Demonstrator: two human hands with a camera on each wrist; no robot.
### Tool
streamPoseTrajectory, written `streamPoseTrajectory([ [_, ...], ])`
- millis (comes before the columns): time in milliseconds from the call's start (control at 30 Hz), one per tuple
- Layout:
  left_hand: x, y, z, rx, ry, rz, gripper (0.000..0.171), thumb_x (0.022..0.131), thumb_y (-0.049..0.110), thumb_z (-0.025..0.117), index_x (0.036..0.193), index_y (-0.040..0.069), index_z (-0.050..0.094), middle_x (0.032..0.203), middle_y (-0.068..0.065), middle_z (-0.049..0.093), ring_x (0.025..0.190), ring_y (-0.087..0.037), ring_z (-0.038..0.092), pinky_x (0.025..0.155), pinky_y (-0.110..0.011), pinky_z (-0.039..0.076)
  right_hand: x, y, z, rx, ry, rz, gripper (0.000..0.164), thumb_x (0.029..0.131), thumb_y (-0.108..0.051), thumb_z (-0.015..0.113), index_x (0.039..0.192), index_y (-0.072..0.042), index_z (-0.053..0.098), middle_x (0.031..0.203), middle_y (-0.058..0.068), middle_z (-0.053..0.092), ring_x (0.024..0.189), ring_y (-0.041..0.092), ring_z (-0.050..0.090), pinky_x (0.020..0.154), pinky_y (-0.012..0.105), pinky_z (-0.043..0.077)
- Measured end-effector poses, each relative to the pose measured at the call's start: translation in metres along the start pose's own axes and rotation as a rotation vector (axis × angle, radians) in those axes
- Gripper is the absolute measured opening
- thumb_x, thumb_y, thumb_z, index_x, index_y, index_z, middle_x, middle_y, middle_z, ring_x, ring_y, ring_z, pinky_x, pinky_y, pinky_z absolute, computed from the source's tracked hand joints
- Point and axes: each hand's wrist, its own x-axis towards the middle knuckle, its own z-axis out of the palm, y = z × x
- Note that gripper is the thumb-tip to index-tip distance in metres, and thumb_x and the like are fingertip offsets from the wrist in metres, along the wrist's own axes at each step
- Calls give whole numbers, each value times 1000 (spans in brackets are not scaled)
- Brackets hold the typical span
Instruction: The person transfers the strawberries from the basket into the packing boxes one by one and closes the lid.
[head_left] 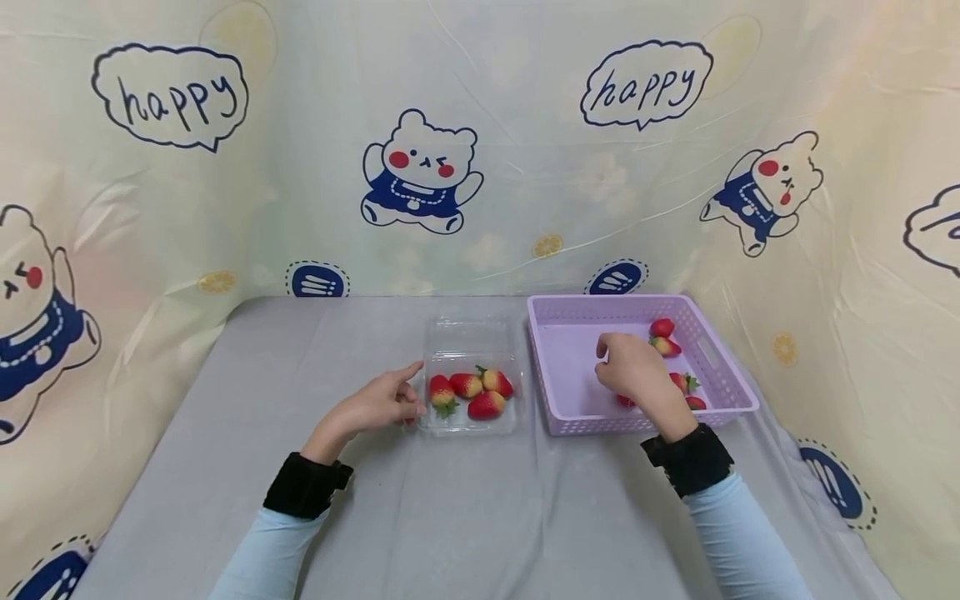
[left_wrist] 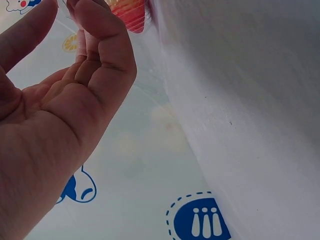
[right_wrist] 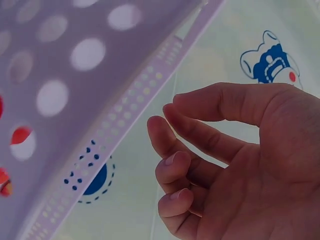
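Note:
A clear plastic clamshell box (head_left: 471, 335) stands on the table with its lid raised at the back, and several red-and-yellow strawberries (head_left: 487, 406) lie in it. My left hand (head_left: 381, 402) is at the box's left side, fingers relaxed and bent, the fingertips at its edge. To the right, a lilac basket (head_left: 568, 358) has more strawberries (head_left: 664, 347) along its right part. Over that basket hovers my right hand (head_left: 636, 367), partly covering the fruit below. The right wrist view shows the thumb and fingers (right_wrist: 200, 131) loosely bent, with nothing between them.
A grey cloth (head_left: 450, 517) covers the table. Behind it hangs a pale curtain (head_left: 525, 192) printed with bears and the word happy. The basket's perforated wall (head_left: 600, 423) stands close to the box's right side.

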Motion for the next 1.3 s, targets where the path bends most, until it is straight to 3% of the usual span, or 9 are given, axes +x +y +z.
streamPoseTrajectory([
  [233, 1, -1, 0, -2, 3, 2, 83, 99, 4, 71, 163, -10, 21, 81, -8, 63, 73, -23, 60, 73, -38, 54, 0, 16, -4, -12, 11, 33, 21, 89, -11, 68, 107, 0, 71, 92, 15, 67, 81, 33, 60, 75, 48, 49],
  [500, 2, -2, 0, 5, 4, -2, 82, 99, 3, 72, 163, -10, 21, 81, -8, 63, 72, -23, 59, 72, -37, 54, -3, 26, -4, 6, -28, 84, 22, 89, -9, 69, 108, 3, 71, 88, 15, 65, 80, 33, 61, 67, 42, 54],
  [800, 1, -2, 1, 0, 0, -3, 82, 99, 3, 71, 163, -10, 21, 81, -8, 63, 72, -23, 59, 73, -37, 54, -4, 34, 4, -4, -34, 105, 18, 88, -9, 72, 102, 2, 70, 88, 17, 62, 86, 37, 56, 63, 40, 54],
  [1033, -1, -2, 2, 1, 4, -6, 82, 99, 3, 71, 163, -10, 20, 81, -8, 63, 73, -23, 60, 72, -37, 54, -7, 43, 15, -2, -66, 142, 17, 87, -9, 71, 100, 1, 69, 89, 16, 64, 77, 33, 60, 63, 42, 52],
  [1300, 0, -2, 1, 0, 8, 4, 81, 99, 2, 70, 162, -11, 21, 82, -8, 64, 73, -24, 60, 72, -38, 54, -8, 50, 22, -7, -62, 154, 20, 85, -10, 72, 101, 2, 68, 89, 16, 64, 79, 34, 60, 68, 47, 52],
])
